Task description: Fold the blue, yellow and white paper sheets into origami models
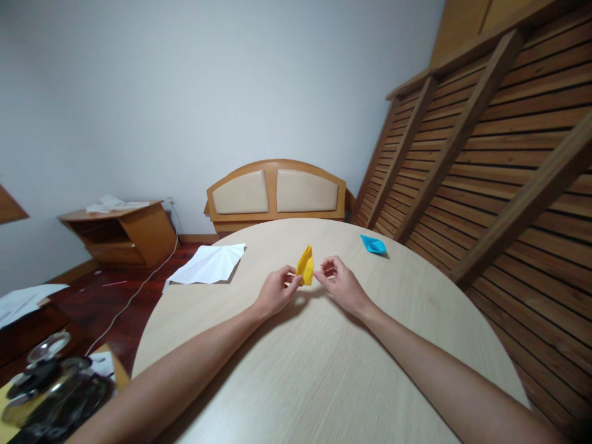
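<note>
**Two hands pinch a folded yellow paper above a round table**

While both forearms stretch out over the round wooden table [324,382], the two hands meet near its middle, a little toward the far side. Between them stands a small folded yellow paper [304,265], upright, with its point up. The left hand [276,291] is closed on the left lower edge of the yellow paper, thumb and fingers pinching it. The right hand [341,285] holds the right lower edge in the same way, with the fingertips pressed together on the paper and the other fingers curled. The paper is lifted just above the table top and a soft shadow lies below the hands.

Farther away and to the right, a small folded blue paper [373,245] lies on the table, well apart from the hands. On the far left edge of the table a creased white sheet [208,265] lies flat, and part of it hangs over the rim. Behind the table, a wooden headboard [276,192] with two pale panels stands against the grey wall. A wall of wooden slats [499,154] fills the right side. At the far left stands a low wooden cabinet [124,231] with crumpled white paper on its top
</note>
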Demonstrator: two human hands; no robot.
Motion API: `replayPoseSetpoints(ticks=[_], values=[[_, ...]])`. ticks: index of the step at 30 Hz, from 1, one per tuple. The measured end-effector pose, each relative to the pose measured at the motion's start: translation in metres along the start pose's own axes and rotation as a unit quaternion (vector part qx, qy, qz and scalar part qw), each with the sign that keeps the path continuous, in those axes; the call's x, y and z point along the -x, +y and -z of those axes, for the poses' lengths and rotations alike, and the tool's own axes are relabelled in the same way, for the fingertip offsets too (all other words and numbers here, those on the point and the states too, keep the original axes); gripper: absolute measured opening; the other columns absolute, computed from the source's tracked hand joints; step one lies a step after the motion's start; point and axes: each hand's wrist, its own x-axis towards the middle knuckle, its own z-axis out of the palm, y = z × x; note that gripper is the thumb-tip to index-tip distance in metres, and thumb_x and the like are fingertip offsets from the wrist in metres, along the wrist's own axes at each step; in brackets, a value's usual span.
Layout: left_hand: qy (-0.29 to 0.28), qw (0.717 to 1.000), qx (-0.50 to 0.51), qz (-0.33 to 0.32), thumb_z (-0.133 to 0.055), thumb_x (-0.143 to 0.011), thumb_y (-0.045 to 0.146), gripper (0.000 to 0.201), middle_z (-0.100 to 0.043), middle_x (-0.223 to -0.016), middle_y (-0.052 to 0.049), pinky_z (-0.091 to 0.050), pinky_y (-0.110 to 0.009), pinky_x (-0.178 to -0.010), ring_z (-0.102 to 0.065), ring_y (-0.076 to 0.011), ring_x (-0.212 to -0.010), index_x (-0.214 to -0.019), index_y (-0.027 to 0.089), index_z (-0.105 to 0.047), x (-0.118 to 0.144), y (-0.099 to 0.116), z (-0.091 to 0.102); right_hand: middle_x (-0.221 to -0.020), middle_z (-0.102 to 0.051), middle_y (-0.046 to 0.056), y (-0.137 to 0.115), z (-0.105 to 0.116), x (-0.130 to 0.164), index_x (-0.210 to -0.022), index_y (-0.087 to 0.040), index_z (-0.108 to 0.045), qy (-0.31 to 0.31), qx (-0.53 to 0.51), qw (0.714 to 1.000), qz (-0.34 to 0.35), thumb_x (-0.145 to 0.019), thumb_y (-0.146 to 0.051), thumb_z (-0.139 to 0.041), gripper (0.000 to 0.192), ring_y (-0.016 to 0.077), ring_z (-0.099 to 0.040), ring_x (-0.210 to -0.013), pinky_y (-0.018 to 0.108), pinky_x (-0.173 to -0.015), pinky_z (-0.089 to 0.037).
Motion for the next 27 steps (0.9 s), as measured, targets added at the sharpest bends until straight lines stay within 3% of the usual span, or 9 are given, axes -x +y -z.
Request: replayPoseSetpoints(ticks=[3, 7, 15, 27], values=[[0.023, 1.0, 0.003, 0.001, -0.058, -0.091, 0.042, 0.027, -0.075, -0.087, -0.01, -0.056, -0.029, -0.063, -0.073, -0.0213, -0.077, -0.091, 0.015, -0.06, -0.001, -0.0027, -0.0001, -0.078, -0.064, 0.001, -0.0071, -0.0067, 0.0065, -0.084, -0.02, -0.057, -0.033, 0.027, 0.998, 0.035, -0.087, -0.038, -0.064, 0.02, 0.016, -0.061, -0.069, 0.029, -0.064, -0.05], [0.007, 1.0, 0.025, -0.009, -0.058, -0.092, 0.044, 0.029, -0.075, -0.085, -0.009, -0.055, -0.028, -0.063, -0.072, -0.0191, -0.074, -0.088, 0.015, -0.059, 0.0005, -0.0011, -0.0005, -0.085, -0.069, 0.003, -0.0117, -0.0097, 0.0096, -0.089, -0.019, -0.065, -0.068, 0.029, 0.996, 0.058, -0.089, -0.034, -0.062, 0.015, 0.0173, -0.064, -0.076, 0.031, -0.071, -0.051], [-0.051, 0.997, 0.059, -0.025, -0.054, -0.094, 0.05, 0.037, -0.072, -0.098, -0.011, -0.054, -0.029, -0.07, -0.069, -0.02, -0.086, -0.102, 0.014, -0.061, 0.0029, 0.0037, -0.001, -0.093, -0.069, 0.005, -0.0078, -0.0052, 0.0073, -0.096, -0.018, -0.067, -0.057, 0.042, 0.995, 0.073, -0.088, -0.028, -0.064, 0.013, 0.0165, -0.065, -0.081, 0.03, -0.072, -0.054], [-0.067, 0.992, 0.103, -0.009, -0.054, -0.094, 0.05, 0.038, -0.067, -0.103, -0.01, -0.052, -0.028, -0.068, -0.064, -0.0198, -0.089, -0.106, 0.014, -0.06, 0.0033, 0.0016, 0.0018, -0.097, -0.064, 0.004, -0.0099, -0.0039, 0.0075, -0.099, -0.019, -0.065, -0.066, 0.068, 0.99, 0.105, -0.084, -0.027, -0.069, 0.018, 0.0177, -0.063, -0.088, 0.031, -0.074, -0.055]])
